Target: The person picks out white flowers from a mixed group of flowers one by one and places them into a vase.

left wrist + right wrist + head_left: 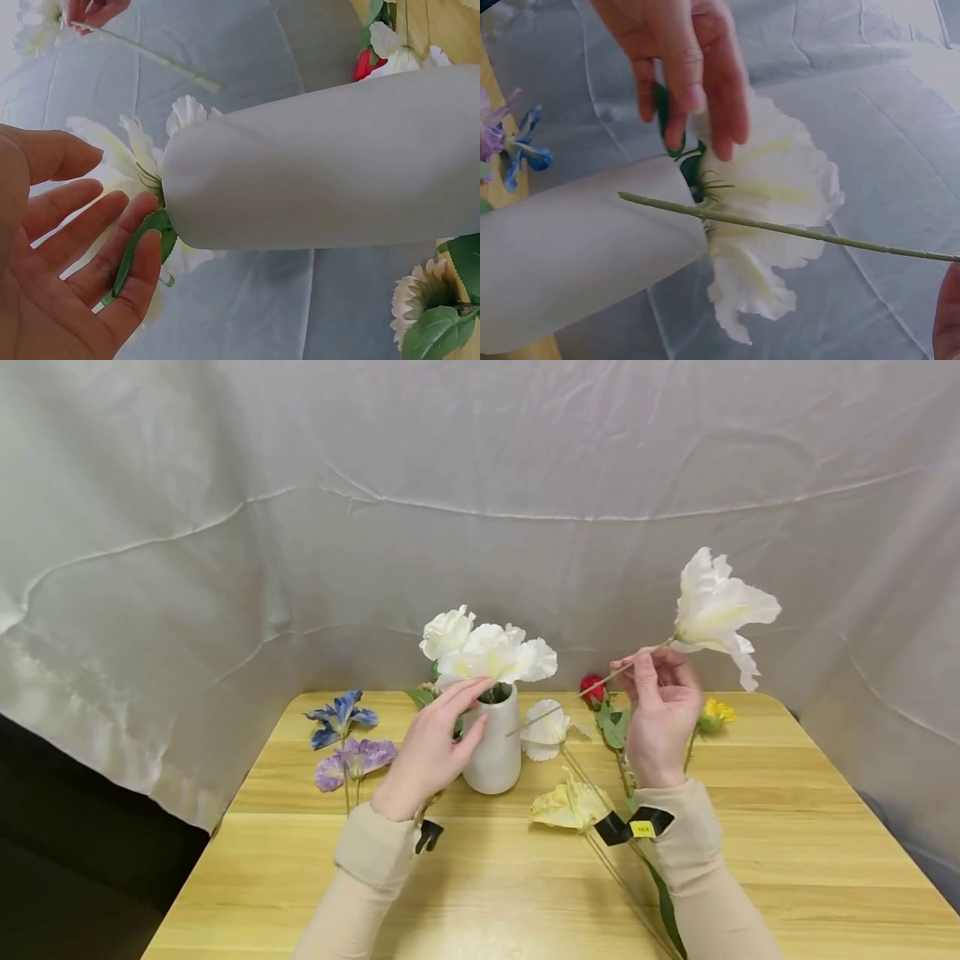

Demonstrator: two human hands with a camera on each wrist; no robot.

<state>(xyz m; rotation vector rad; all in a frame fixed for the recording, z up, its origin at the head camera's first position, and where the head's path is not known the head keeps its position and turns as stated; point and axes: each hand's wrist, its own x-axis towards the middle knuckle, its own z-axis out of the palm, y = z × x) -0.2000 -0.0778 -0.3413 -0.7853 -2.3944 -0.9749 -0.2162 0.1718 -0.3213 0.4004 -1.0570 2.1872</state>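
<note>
A white vase [492, 752] stands upright on the table with several white artificial flowers [491, 653] in it. My left hand [438, 739] is at the vase's mouth, fingers loosely extended beside the blooms and a green leaf [139, 251]; whether they touch is hard to tell. To the right, my right hand [663, 710] pinches the stem [795, 231] of another white flower [720, 610] between thumb and fingers. That flower is held up in the air, its bloom to the right and the bare stem end slanting down left toward the vase.
Blue [341, 718] and purple flowers [358, 760] lie left of the vase. On the right lie a white flower [546, 728], a pale yellow flower [570, 803], a red rose [592, 689] and a bright yellow flower [716, 714]. A beige flower [424, 300] lies near the vase. Grey cloth hangs behind.
</note>
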